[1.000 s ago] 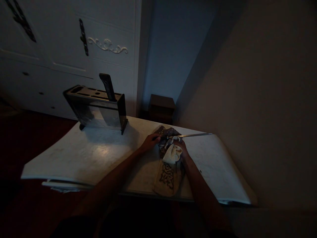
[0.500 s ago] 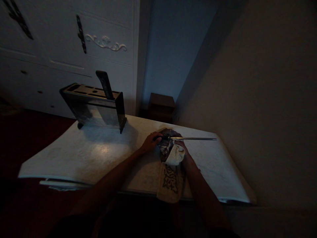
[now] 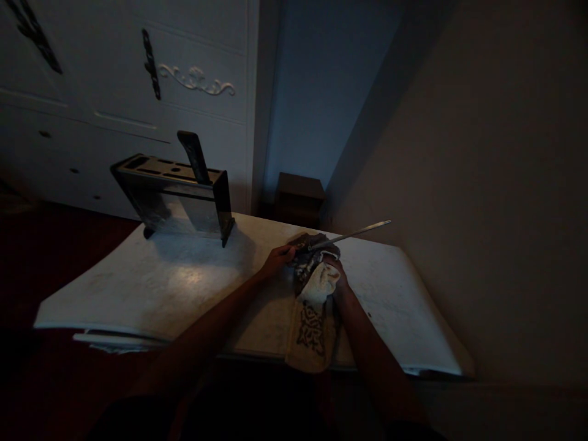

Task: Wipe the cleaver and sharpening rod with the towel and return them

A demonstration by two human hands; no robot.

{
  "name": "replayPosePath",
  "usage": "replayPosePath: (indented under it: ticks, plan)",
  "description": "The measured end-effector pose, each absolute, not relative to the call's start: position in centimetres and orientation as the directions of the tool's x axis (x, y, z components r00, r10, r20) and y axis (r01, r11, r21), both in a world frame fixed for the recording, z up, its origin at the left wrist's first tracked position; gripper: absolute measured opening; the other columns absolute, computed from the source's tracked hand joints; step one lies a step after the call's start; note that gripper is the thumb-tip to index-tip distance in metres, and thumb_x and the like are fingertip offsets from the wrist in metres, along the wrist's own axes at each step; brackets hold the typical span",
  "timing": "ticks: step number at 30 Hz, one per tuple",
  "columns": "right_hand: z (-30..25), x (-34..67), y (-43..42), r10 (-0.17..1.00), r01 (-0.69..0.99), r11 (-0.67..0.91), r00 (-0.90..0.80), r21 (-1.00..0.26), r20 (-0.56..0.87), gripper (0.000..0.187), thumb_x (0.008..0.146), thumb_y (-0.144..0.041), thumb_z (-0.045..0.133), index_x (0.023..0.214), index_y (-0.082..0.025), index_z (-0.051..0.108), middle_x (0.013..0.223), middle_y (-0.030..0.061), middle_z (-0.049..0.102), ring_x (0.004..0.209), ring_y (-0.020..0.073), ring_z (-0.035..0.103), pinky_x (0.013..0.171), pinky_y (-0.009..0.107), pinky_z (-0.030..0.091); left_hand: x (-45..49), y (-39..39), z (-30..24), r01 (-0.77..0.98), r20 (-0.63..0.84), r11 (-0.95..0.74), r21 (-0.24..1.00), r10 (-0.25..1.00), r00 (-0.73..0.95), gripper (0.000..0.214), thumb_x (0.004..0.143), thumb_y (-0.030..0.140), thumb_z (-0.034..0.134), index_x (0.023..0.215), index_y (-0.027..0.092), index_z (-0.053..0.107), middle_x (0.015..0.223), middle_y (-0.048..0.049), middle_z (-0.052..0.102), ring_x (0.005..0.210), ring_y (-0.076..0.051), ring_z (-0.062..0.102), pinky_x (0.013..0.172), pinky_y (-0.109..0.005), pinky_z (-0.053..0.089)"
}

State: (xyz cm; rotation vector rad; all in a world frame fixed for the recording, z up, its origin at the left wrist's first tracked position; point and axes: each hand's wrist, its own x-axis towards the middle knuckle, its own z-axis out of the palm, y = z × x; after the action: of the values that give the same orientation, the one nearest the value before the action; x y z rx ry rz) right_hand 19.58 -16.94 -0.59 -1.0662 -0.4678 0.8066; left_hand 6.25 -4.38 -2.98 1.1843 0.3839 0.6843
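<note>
In the head view my left hand is closed round the dark handle of a honing steel. Its thin metal rod points right and slants up, away from me. Bunched around the handle end is a cloth, dark grey and cream, with a patterned tail hanging over the table's front edge. My right hand grips this cloth from the right, its fingers mostly hidden in the folds. A knife block stands on the table to the left, with one black-handled knife in it.
The white-covered table lies under both hands. Behind it are a white cabinet with dark handles and a small brown box-like piece. A wall runs along the right.
The honing steel's tip has swung up and away from me, so the rod is now slanted instead of level. The cloth has shifted slightly left with my hands.
</note>
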Motion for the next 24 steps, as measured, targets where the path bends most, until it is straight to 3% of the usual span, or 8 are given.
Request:
replayPosePath:
  ticks: [4, 9, 15, 24]
  plan:
    - [-0.8, 19.4, -17.1, 0.777, -0.295, 0.234, 0.63, -0.926, -0.004, 0.023, 0.055, -0.022, 0.076, 0.076, -0.022, 0.065, 0.07, -0.0034, 0.071, 0.062, 0.0164, 0.066, 0.063, 0.028, 0.054, 6.3, -4.4, -2.9, -0.269, 0.053, 0.244, 0.932, 0.642, 0.765, 0.047, 0.068, 0.064, 0.073, 0.065, 0.017, 0.067, 0.053, -0.0024, 0.053, 0.049, -0.013, 0.044, 0.056, -0.03, 0.037]
    - [-1.1, 19.6, -16.7, 0.76, -0.228, 0.191, 0.649, -0.955, -0.004, 0.03, 0.051, -0.027, 0.082, 0.077, -0.021, 0.067, 0.071, -0.0029, 0.072, 0.063, 0.0179, 0.066, 0.064, 0.031, 0.054, 6.2, -4.7, -2.5, -0.253, 0.115, 0.143, 0.957, 0.613, 0.782, 0.055, 0.068, 0.069, 0.069, 0.063, 0.015, 0.06, 0.053, 0.0011, 0.048, 0.049, -0.009, 0.039, 0.051, -0.026, 0.03]
    - [-1.3, 19.8, -16.2, 0.69, -0.148, 0.154, 0.724, -0.977, -0.001, 0.035, 0.043, -0.031, 0.084, 0.071, -0.022, 0.067, 0.069, -0.0021, 0.071, 0.061, 0.0179, 0.064, 0.063, 0.032, 0.052, 6.5, -4.5, -3.3, -0.247, 0.167, 0.063, 0.967, 0.579, 0.798, 0.062, 0.066, 0.071, 0.069, 0.087, 0.012, 0.068, 0.059, 0.0011, 0.052, 0.054, -0.01, 0.042, 0.054, -0.026, 0.031]
    - [-1.7, 20.1, -16.4, 0.723, -0.101, 0.193, 0.687, -0.976, 0.072, 0.029, 0.053, -0.033, 0.077, 0.077, -0.021, 0.065, 0.068, -0.0023, 0.07, 0.062, 0.0178, 0.064, 0.062, 0.031, 0.052, 6.5, -4.8, -3.0, -0.236, 0.135, 0.144, 0.961, 0.501, 0.855, 0.058, 0.069, 0.069, 0.068, 0.083, 0.013, 0.066, 0.06, -0.0007, 0.053, 0.051, -0.01, 0.042, 0.052, -0.027, 0.029]
